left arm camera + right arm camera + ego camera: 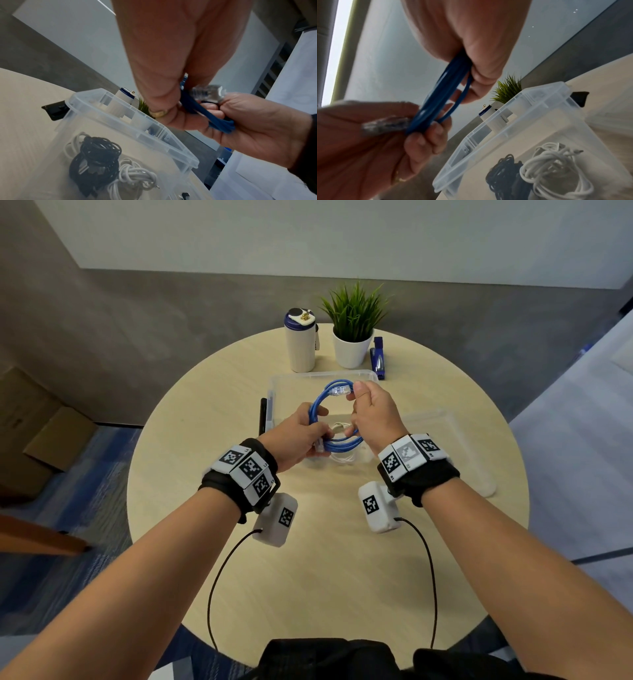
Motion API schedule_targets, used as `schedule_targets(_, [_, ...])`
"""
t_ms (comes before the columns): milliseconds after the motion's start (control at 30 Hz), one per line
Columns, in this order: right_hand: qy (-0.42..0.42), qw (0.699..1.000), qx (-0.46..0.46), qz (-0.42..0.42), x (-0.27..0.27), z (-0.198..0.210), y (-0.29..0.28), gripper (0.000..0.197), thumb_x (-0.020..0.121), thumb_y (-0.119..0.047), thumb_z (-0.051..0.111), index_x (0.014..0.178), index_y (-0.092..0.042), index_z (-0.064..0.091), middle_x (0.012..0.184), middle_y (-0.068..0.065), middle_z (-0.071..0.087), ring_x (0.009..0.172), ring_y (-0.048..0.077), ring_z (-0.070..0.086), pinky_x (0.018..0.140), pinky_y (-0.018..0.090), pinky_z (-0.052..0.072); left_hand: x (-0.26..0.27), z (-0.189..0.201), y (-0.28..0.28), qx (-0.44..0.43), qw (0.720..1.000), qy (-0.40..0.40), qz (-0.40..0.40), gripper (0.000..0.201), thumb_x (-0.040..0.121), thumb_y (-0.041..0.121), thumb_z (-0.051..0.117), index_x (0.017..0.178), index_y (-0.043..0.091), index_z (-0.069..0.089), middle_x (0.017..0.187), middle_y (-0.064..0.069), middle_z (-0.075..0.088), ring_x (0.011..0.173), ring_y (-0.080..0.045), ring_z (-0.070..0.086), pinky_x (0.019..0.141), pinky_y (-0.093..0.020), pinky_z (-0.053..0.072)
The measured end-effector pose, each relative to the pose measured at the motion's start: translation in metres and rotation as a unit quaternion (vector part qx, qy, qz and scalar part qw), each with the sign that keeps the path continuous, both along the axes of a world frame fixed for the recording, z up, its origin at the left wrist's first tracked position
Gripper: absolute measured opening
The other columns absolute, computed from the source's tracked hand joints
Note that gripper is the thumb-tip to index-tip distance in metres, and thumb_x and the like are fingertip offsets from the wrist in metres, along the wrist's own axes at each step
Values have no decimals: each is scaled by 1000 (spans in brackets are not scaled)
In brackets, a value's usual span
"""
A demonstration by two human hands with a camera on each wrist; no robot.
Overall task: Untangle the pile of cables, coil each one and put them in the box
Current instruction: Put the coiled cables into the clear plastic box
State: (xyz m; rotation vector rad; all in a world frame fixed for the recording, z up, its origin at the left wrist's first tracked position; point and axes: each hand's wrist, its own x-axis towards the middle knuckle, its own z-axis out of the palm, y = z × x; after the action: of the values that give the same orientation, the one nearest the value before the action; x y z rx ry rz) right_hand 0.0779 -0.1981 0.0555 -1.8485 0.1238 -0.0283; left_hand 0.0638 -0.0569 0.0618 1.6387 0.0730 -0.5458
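Both grips grasp the coiled blue cable [337, 419], left hand [297, 436] at its near side, right hand [371, 412] pinching a clear plug, above the clear box [359, 376] holding black and white coils on the counter [329, 570].

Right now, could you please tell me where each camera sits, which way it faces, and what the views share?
Head: worn on the head, looking down at the round table; both forearms, left hand and right hand show, each with a grip on the blue cable.
Left wrist: under the left palm, looking along the fingers; the right hand shows too.
Right wrist: under the right palm, likewise; the left hand shows too.
Shared: all three show the blue cable, clear box and plant.
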Motion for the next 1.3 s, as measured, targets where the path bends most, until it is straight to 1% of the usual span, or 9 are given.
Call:
schedule_targets(67, [-5, 1000, -6, -8, 0, 1, 0, 28, 103, -33, 32, 99, -13, 52, 76, -11, 48, 41, 9, 45, 57, 37, 53, 1, -2, -2, 53, 998, -11, 36, 25, 95, 17, 54, 116, 9, 42, 98, -13, 58, 79, -21, 62, 72, -34, 59])
schedule_targets(267, [-21, 998, -27, -44, -2, 4, -2, 32, 103, -33, 33, 103, -11, 55, 91, -4, 55, 59, 12, 50, 38, 16, 42, 1, -7, -3, 129, 985, -65, 91, 27, 84, 23, 69, 78, 11, 45, 69, -11, 65, 53, -18, 63, 59, -32, 60])
schedule_targets(367, [-32, 996, -49, -61, 1, 4, 1, 38, 103, -33, 31, 109, -6, 57, 94, -2, 56, 67, 15, 57, 54, 30, 56, 0, -11, -6, 117, 984, -95, 98, 15, 86, 16, 61, 84, 16, 46, 85, -15, 68, 70, -23, 64, 73, -38, 56])
schedule_targets(533, [-61, 988, -86, -114, 4, 0, 2, 39, 103, -32, 32, 100, -3, 59, 95, 13, 63, 85, 25, 56, 78, 35, 46, -4, -12, -15, 51, 995, -83, 18, 16, 95, 10, 44, 111, 14, 40, 89, -11, 53, 81, -21, 61, 77, -38, 58])
schedule_targets(700, [30, 991, 126, -38, 7, -4, -3, 27, 102, -27, 39, 84, -14, 54, 67, -2, 48, 46, 13, 46, 67, 48, 54, 5, -12, -5, 49, 995, -80, 12, 32, 96, 3, 45, 123, 19, 39, 81, -11, 51, 66, -20, 59, 69, -34, 60])
schedule_targets(833, [77, 947, 311, -4, 2, 6, -6, 25, 102, -20, 40, 84, -6, 50, 53, -1, 36, 39, 10, 33, 45, 27, 45, 9, -20, -2, 19, 992, -89, 93, 29, 93, 2, 49, 119, 14, 44, 84, -13, 55, 74, -22, 54, 63, -27, 50])
schedule_targets(967, [81, 949, 302, -38, 3, 8, 5, 30, 103, -27, 36, 81, -10, 46, 44, -7, 26, 35, 7, 22, 40, 21, 24, 7, -18, -13, -52, 988, -32, 140, 16, 98, 4, 33, 105, 14, 43, 75, -4, 53, 71, -15, 54, 68, -28, 43])
schedule_targets(1133, [103, 951, 289, -32, 1, 7, 5, 26, 99, -18, 33, 82, -9, 51, 48, -2, 23, 40, 11, 22, 47, 25, 35, 10, -14, -9, -2, 991, -101, 91, 33, 92, -5, 26, 115, 12, 41, 74, -2, 44, 68, -15, 51, 74, -34, 44])
schedule_targets(1300, [176, 937, 302, -21, 1, 13, -2, 37, 97, -28, 41, 65, -9, 48, 39, -5, 25, 36, 10, 18, 48, 26, 25, 8, -12, -2, 65, 986, -151, -1, 50, 88, -13, 25, 130, 11, 38, 86, -1, 49, 79, -18, 50, 77, -31, 44])
